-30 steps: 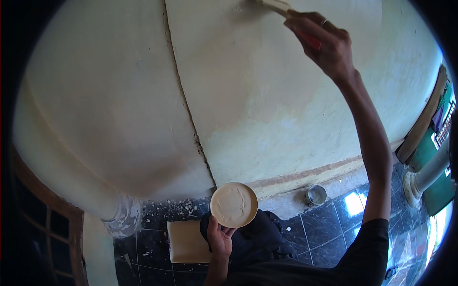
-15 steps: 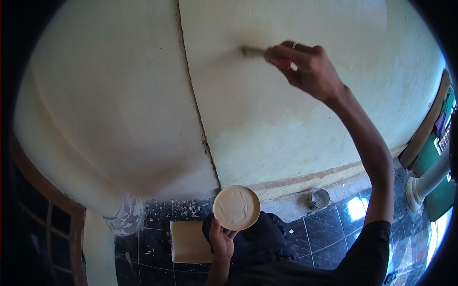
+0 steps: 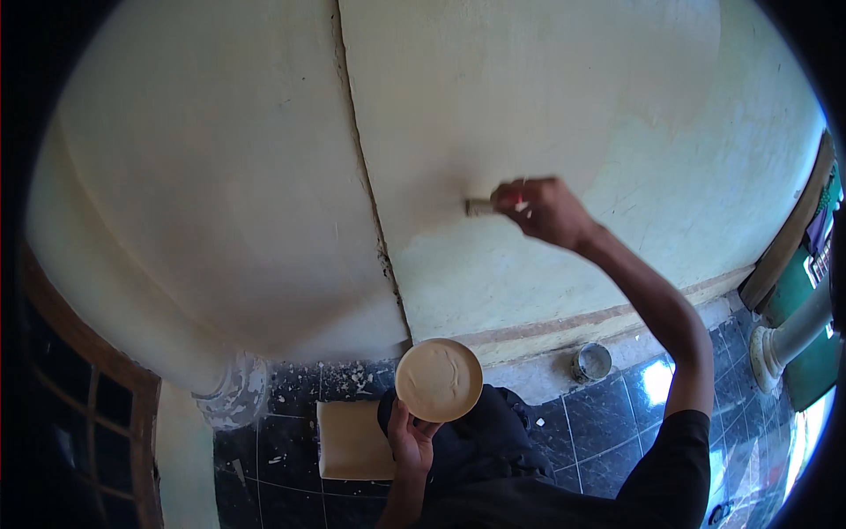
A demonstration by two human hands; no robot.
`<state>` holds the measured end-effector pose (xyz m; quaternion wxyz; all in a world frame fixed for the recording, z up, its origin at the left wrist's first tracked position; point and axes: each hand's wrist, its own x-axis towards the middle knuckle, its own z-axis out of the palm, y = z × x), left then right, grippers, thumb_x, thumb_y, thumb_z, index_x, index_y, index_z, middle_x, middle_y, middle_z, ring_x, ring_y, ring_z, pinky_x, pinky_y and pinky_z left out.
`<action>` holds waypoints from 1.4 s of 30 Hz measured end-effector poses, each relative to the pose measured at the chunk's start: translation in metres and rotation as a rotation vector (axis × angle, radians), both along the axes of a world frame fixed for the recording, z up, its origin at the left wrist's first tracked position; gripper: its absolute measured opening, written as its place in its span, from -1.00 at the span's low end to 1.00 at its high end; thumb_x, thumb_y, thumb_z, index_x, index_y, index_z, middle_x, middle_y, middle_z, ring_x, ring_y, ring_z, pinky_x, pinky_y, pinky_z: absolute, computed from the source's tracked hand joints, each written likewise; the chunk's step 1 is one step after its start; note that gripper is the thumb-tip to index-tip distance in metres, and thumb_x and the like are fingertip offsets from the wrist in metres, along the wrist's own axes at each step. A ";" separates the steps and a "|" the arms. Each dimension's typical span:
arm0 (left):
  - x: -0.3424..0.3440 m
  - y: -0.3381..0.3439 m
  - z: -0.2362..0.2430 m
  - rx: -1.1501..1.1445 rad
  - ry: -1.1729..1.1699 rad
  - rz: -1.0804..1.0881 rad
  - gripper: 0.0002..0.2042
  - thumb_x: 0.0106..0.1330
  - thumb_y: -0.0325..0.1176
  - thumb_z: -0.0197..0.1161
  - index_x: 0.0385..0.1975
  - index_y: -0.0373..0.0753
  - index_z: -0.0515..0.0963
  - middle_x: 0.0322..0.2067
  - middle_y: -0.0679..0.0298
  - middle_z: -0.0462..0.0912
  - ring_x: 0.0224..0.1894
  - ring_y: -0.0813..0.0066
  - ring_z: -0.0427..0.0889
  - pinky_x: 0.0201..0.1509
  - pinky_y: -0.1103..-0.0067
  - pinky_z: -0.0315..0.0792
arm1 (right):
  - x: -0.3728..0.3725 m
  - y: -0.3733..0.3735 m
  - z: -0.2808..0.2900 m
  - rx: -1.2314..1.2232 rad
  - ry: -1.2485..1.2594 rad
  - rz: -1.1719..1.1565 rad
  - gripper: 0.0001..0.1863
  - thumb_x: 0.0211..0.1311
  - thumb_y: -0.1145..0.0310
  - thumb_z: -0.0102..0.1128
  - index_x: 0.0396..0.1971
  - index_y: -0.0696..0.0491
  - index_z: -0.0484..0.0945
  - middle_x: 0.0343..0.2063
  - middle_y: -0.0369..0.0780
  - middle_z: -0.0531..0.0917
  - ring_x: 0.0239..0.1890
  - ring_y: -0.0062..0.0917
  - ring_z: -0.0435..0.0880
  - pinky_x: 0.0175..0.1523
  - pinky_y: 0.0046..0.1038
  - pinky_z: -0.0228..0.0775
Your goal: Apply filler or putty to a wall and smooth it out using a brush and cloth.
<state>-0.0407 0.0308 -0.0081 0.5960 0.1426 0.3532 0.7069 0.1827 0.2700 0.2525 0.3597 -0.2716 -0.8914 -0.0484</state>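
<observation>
In my right hand (image 3: 548, 212) is a paintbrush (image 3: 480, 207) with a red part on its handle, its bristles pointing left at the pale wall (image 3: 529, 106). The brush is close to the wall; whether the bristles touch it I cannot tell. My left hand (image 3: 411, 443) grips the lower left rim of a round, shallow dish (image 3: 467, 404) and holds it level above my lap. Cream-coloured paint (image 3: 432, 375) lies in the dish, with streaks across its surface. A dark vertical crack (image 3: 368, 198) runs down the wall left of the brush.
A small bucket (image 3: 591, 362) stands by the wall's base ledge. Left of my legs lies a cream rectangular slab (image 3: 352, 441) on dark floor tiles (image 3: 599, 423) with pale flakes. A wood-framed window (image 3: 106, 370) is at far left, a white column (image 3: 793, 339) at right.
My right hand has moved the paintbrush down the wall and slightly to the right. My left hand keeps the dish in nearly the same place.
</observation>
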 end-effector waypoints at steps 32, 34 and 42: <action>0.004 0.007 -0.005 -0.032 -0.066 -0.004 -0.62 0.47 -0.14 -0.02 0.15 -0.21 0.33 0.06 0.08 0.52 0.00 0.19 0.63 -0.05 0.27 0.66 | 0.050 -0.013 -0.080 0.786 -0.164 -0.046 -0.73 -0.05 0.55 0.36 -0.28 0.00 0.62 0.07 -0.02 0.55 -0.37 -0.41 0.76 -0.56 -0.57 0.58; 0.005 0.007 -0.005 -0.022 -0.074 -0.017 -0.62 0.47 -0.14 -0.02 0.16 -0.20 0.32 0.06 0.08 0.52 0.00 0.19 0.63 -0.06 0.27 0.66 | 0.038 -0.024 -0.113 0.257 -0.466 -0.079 -0.76 -0.03 0.56 0.31 -0.31 -0.01 0.61 -0.08 -0.04 0.64 -0.47 -0.37 0.73 -0.53 -0.49 0.60; 0.005 0.010 0.001 0.003 -0.029 -0.023 -0.60 0.46 -0.13 0.00 0.17 -0.22 0.32 0.06 0.08 0.51 0.00 0.20 0.63 -0.06 0.29 0.66 | 0.071 0.011 0.013 0.469 -0.039 -0.142 -0.77 0.01 0.61 0.32 -0.30 0.04 0.62 -0.23 -0.21 0.70 -0.28 -0.42 0.74 -0.39 -0.51 0.67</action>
